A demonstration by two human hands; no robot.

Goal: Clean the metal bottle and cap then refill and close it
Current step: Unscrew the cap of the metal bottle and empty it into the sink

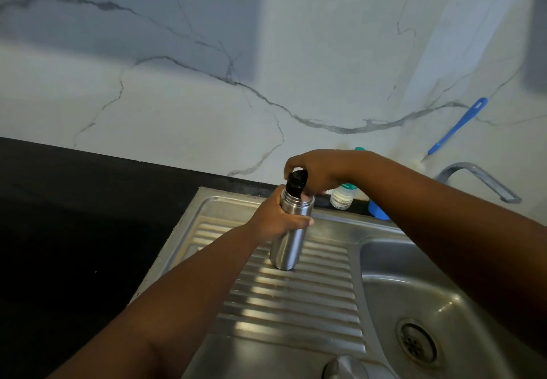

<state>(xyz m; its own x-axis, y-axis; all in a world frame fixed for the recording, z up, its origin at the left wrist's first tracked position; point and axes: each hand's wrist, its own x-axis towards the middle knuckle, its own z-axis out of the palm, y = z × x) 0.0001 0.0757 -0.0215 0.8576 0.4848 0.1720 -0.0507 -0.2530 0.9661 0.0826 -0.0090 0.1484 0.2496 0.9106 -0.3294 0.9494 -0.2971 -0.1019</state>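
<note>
Head view: metal bottle (291, 232) upright on ribbed drainboard (296, 298) of steel sink (393, 263), both hands engaged.

Left hand (273, 219) wrapped round upper body of bottle, fingers curled on its far side, thumb tip showing at right. Right hand (318, 173) arched over neck from above, fingers closed on black cap (297, 185), seated at bottle mouth; whether threaded fully cannot be told. Basin with drain (418, 343) to near right. Small clear plastic bottle (342, 196) and blue object (379, 210) on far sink edge, just right of hands. Blue-handled brush (457, 125) leaning on marble-patterned wall (177, 82). Grey tap spout (479, 180) far right. Black countertop (74, 216) left.
</note>
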